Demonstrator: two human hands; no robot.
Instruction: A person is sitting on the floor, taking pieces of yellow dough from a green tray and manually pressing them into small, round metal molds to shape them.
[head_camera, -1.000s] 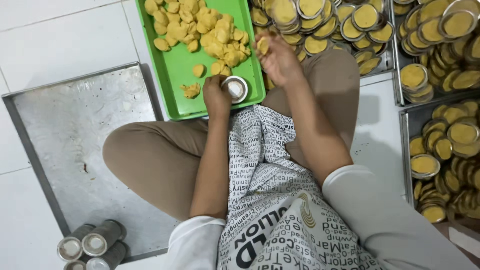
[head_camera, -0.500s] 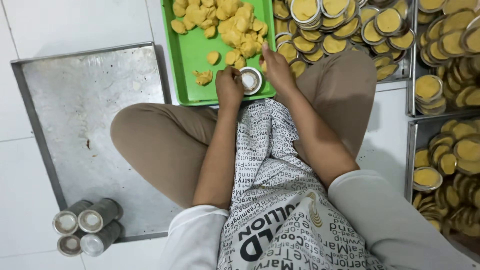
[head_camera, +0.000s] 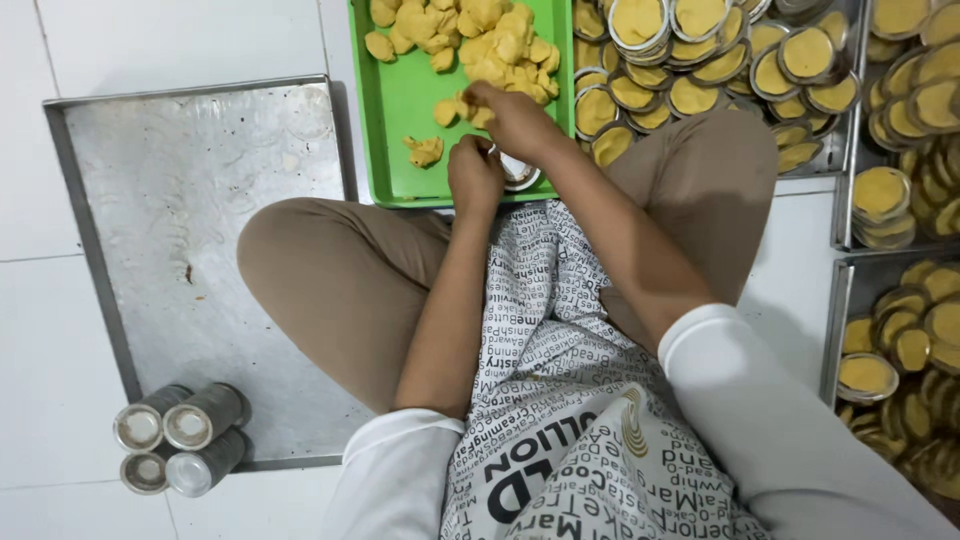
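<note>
Two hands apart | left (head_camera: 474, 176) grips metal mould (head_camera: 518, 172) | right (head_camera: 510, 115) pinches dough piece (head_camera: 481, 113) | green tray (head_camera: 405, 110)

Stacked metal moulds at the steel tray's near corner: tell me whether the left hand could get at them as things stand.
Probably yes. The left hand holds a small mould on the green tray; the stacked metal moulds lie uncovered on the same side, beyond the bent left knee. It would need a swing out and back.
</note>
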